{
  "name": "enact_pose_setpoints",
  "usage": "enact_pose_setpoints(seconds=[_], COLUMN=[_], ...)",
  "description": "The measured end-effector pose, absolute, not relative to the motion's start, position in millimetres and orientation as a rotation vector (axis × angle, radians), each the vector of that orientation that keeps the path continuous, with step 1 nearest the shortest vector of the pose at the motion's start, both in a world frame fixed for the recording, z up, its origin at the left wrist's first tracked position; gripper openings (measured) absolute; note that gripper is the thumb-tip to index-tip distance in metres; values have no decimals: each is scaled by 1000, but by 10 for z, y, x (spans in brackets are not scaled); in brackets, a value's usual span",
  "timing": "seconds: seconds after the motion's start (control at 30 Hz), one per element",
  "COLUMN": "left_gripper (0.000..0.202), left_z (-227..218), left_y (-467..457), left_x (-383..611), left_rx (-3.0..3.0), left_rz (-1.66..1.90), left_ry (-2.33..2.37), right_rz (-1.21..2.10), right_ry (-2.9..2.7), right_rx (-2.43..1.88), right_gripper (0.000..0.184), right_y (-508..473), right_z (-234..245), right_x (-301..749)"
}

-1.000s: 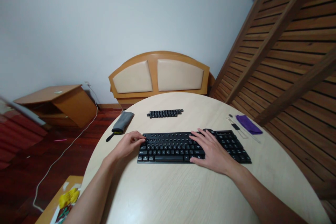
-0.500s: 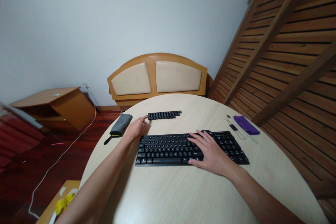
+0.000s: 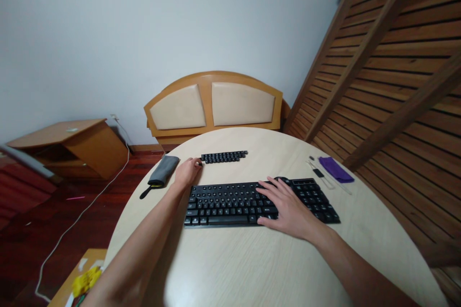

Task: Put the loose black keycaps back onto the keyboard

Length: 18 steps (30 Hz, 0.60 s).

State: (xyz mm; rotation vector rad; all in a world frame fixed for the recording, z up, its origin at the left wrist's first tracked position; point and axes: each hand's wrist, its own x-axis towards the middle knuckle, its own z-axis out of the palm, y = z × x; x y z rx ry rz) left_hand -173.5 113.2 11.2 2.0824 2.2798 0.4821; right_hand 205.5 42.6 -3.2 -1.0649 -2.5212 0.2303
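Our left hand pinches a small black plastic keycap beside rows of square black keycaps; our right hand rests, fingers spread, on a long black keyboard.

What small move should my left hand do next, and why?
Perhaps set down the dark piece, likely a keycap, beside the keycap rows: your left fingers seem to pinch it near the rows' left end, while your right hand rests on the keyboard.

Round table bearing keyboard, keycap rows, grey pouch, purple cloth
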Motion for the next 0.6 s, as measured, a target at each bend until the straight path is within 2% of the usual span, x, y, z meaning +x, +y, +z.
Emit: enact_pose_setpoints(seconds=[0.23,0.33,0.43,0.6], left_gripper=[23,32,32,28], left_z=[184,251,288,334], left_y=[744,493,263,72], left_x=[-1847,-1815,-1752,-1744], left_rx=[1989,2054,2037,2060], left_rz=[554,740,848,658], left_ry=[2272,2011,1753,1563], right_rz=[204,186,191,179], right_ry=[-2520,-2521,-2513,-2516], right_rx=[-1042,-1044,-1035,-1043], right_gripper=[74,74,74,72], right_y=[435,438,440,440], right_z=[-48,-50,-46,-50], right_x=[2056,2054,2052,2055])
